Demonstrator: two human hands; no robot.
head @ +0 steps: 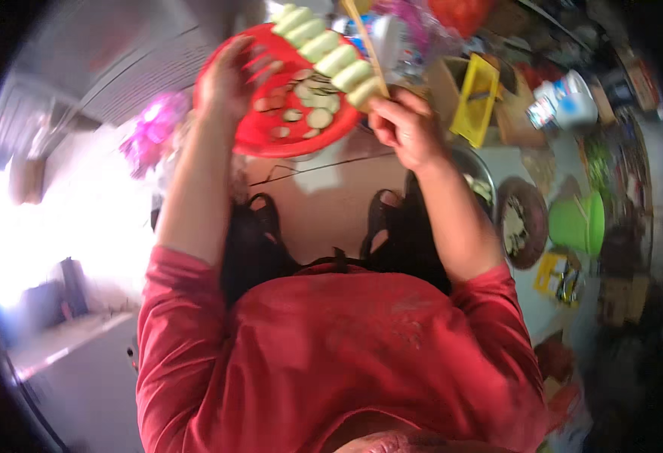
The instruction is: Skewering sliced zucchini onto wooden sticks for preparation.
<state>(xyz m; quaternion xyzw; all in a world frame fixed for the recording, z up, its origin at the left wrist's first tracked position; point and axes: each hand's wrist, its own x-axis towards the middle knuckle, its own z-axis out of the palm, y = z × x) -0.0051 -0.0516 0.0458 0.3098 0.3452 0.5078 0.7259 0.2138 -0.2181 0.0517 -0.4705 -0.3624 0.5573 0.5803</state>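
My right hand grips the near end of a row of thick, pale green vegetable slices, apparently joined in one length. A thin wooden stick runs alongside them, its lower end at the same fingers. Behind the slices is a round red plastic basin, with several thin round vegetable slices lying in it. At the basin's left side is my left hand, its blurred fingers spread over the inside with nothing seen in them. Whether the palm touches the rim cannot be told.
To the right are a yellow slicer by a cardboard box, a metal bowl, a brown basin, a green bucket and a white tub. A pink plastic bag is at the left. Sandalled feet stand below.
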